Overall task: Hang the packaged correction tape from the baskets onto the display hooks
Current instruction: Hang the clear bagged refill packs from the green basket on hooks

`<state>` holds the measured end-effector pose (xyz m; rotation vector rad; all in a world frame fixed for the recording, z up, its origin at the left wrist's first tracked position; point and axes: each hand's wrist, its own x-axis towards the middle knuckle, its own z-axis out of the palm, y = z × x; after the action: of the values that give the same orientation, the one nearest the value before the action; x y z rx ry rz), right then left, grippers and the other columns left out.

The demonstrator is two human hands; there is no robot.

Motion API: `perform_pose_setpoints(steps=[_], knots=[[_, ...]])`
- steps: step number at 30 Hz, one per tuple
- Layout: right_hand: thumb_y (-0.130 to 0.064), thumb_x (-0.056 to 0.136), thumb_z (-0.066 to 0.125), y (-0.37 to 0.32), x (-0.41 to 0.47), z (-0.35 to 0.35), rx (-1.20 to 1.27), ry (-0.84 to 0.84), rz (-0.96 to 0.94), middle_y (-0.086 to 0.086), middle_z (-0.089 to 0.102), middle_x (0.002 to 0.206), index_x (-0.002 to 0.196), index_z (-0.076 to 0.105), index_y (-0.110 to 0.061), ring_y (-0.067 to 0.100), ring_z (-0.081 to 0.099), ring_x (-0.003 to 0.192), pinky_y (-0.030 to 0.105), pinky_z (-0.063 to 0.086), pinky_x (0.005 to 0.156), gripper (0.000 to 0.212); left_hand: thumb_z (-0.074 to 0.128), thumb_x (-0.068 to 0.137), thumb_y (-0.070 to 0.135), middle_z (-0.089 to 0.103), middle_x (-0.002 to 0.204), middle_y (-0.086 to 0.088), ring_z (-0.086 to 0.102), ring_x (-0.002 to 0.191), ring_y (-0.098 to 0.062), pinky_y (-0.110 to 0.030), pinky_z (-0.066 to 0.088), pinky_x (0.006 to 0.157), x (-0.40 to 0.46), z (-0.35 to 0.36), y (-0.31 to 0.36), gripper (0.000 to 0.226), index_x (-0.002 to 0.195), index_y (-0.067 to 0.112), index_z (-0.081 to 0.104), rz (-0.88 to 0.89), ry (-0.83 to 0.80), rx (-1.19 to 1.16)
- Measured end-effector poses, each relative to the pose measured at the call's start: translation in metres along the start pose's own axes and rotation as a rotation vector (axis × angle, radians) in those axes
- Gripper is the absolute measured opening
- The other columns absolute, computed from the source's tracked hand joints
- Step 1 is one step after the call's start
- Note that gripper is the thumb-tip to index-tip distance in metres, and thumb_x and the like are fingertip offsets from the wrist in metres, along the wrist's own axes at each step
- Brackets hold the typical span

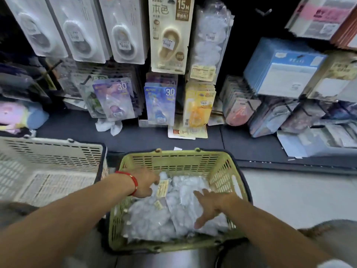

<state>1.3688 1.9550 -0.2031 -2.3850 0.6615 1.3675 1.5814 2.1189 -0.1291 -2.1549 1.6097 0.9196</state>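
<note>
Right hand (209,206): fingers spread flat, pressing crinkly clear packets (173,215).
Left hand (146,183): fingertips hidden, grip unclear.
Packets: heaped in slatted green basket (173,161), six o'clock.
Hooks (263,11): twelve o'clock.

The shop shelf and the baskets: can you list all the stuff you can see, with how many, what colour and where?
green basket: one, yellow-green, low in the middle.
clear packets: a pile, too many to count, pale see-through with yellow labels, inside the green basket.
white basket: one, cream white, left of the green basket.
hanging packs: many rows, white, beige, purple, blue, yellow, on the display wall above.
blue boxes: a stack, light blue, right of the wall.
dark shelf: one, dark blue-black, under the packs.
red bracelet: one, red, on the left wrist.
left hand: one, reaching into the packets; its fingers are hidden.
right hand: one, fingers spread over the packets.
</note>
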Motion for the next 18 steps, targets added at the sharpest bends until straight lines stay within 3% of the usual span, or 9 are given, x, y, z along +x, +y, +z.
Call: perform_pose_setpoints(steps=[2,3,5,7,10,14,16,18], knots=[[-0.07,0.07,0.085,-0.005,0.004,0.035,0.069,0.041,0.001,0.01,-0.025,0.173,0.159,-0.034,-0.031,0.041,-0.004,0.162,0.062,0.016,0.128,0.154,0.056,0.102,0.025,0.053,0.151,-0.009,0.051,0.137,-0.029,-0.032,0.042,0.105,0.005,0.029,0.01,0.045,0.147,0.025,0.053,-0.016,0.015,-0.083],[-0.066,0.07,0.087,-0.005,0.004,0.046,0.114,0.099,-0.014,0.011,-0.025,0.173,0.159,-0.033,-0.032,0.041,-0.005,0.162,0.06,0.015,0.128,0.154,0.056,0.102,0.025,0.055,0.149,-0.009,0.052,0.136,-0.029,-0.032,0.043,0.104,0.006,0.043,0.016,0.044,0.146,0.025,0.054,-0.022,0.029,-0.135],[-0.063,0.074,0.086,0.001,-0.001,0.055,0.181,0.233,-0.045,0.01,-0.008,0.176,0.165,-0.02,-0.033,0.036,0.006,0.162,0.052,0.021,0.129,0.143,0.056,0.101,0.022,0.058,0.145,-0.009,0.054,0.133,-0.028,-0.032,0.044,0.103,0.009,0.067,0.027,0.041,0.142,0.025,0.057,-0.037,0.064,-0.263],[-0.058,0.083,0.078,0.011,-0.007,0.055,0.225,0.353,-0.09,0.009,0.021,0.173,0.168,-0.003,-0.031,0.031,0.031,0.155,0.044,0.033,0.124,0.121,0.057,0.1,0.017,0.063,0.139,-0.007,0.059,0.128,-0.026,-0.031,0.047,0.104,0.01,0.087,0.038,0.038,0.137,0.023,0.062,-0.063,0.132,-0.42],[-0.045,0.094,0.067,0.021,-0.01,0.055,0.397,0.489,-0.087,0.012,0.057,0.148,0.165,0.022,-0.033,0.028,0.059,0.127,0.04,0.05,0.108,0.085,0.057,0.098,0.009,0.068,0.128,-0.005,0.062,0.122,-0.022,-0.024,0.045,0.1,0.009,0.106,0.052,0.034,0.128,0.021,0.068,-0.105,0.262,-0.633],[-0.036,0.094,0.074,0.035,-0.011,0.047,0.772,0.61,-0.011,0.008,0.072,0.122,0.142,0.054,-0.025,0.027,0.07,0.109,0.043,0.058,0.099,0.053,0.063,0.097,0.008,0.067,0.12,-0.001,0.063,0.114,-0.017,-0.021,0.046,0.096,0.013,0.109,0.067,0.031,0.124,0.022,0.069,-0.126,0.39,-0.863],[-0.028,0.09,0.078,0.038,-0.017,0.035,0.944,0.67,-0.05,0.004,0.077,0.104,0.119,0.064,-0.027,0.023,0.076,0.092,0.031,0.064,0.08,0.032,0.068,0.097,0.012,0.066,0.12,-0.001,0.062,0.109,-0.015,-0.023,0.048,0.095,0.016,0.104,0.071,0.029,0.123,0.023,0.066,-0.13,0.434,-1.003],[-0.023,0.089,0.077,0.035,-0.026,0.019,1.121,0.694,-0.131,0.001,0.08,0.101,0.113,0.066,-0.028,0.016,0.077,0.086,0.024,0.063,0.074,0.027,0.075,0.095,0.022,0.063,0.122,0.0,0.062,0.109,-0.016,-0.022,0.048,0.093,0.019,0.094,0.075,0.037,0.13,0.018,0.063,-0.131,0.456,-1.157]])
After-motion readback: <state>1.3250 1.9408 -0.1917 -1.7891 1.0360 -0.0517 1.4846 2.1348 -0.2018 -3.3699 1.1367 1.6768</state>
